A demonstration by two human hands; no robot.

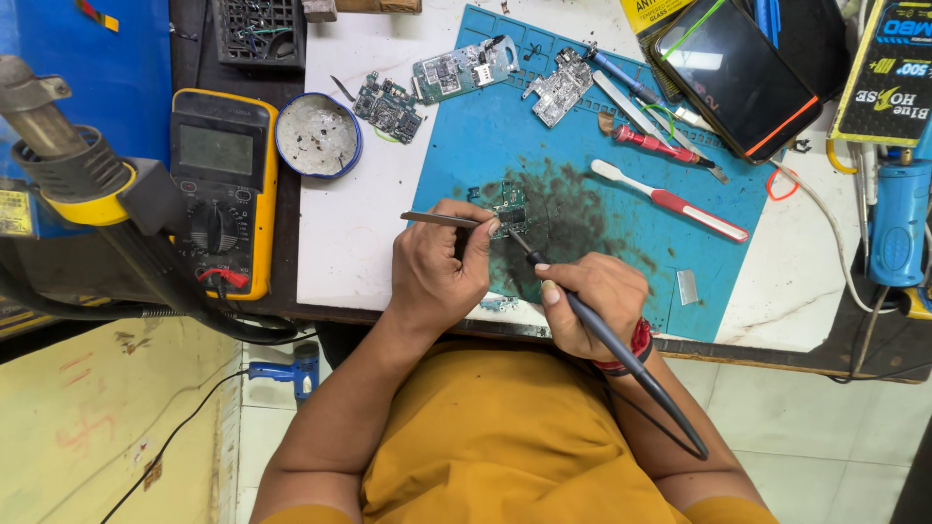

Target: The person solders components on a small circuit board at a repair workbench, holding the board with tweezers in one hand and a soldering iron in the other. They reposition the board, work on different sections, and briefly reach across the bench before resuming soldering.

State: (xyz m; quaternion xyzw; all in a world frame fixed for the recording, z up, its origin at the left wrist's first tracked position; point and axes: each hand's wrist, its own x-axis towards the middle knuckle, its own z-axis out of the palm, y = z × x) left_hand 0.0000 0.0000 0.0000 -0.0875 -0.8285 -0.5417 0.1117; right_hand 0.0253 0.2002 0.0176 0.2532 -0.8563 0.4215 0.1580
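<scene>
A small green circuit board (509, 210) lies on the sooty, darkened middle of a blue work mat (582, 165), near the front edge of the white tabletop (349, 223). The left hand (439, 264) has its fingers closed on a pair of metal tweezers (439, 219), whose free end points left while the gripped end sits at the board's left edge. The right hand (592, 303) has its fingers wrapped, pen-fashion, around the dark handle of a soldering iron (602, 335), its tip touching down at the board's lower right corner and its cord trailing back over the person's yellow shirt.

Farther out on the mat, a red-and-white toothbrush (670, 201) lies to the right of the board, with a red-handled screwdriver (652, 144) beyond it and other bare phone boards (558, 87) near the mat's far edge. A dark smartphone (733, 73) rests at the mat's far right corner. To the left of the mat stand a round blue tin (317, 134) and a yellow multimeter (225, 184), with a hot-air gun (63, 155) at the left edge of the view.
</scene>
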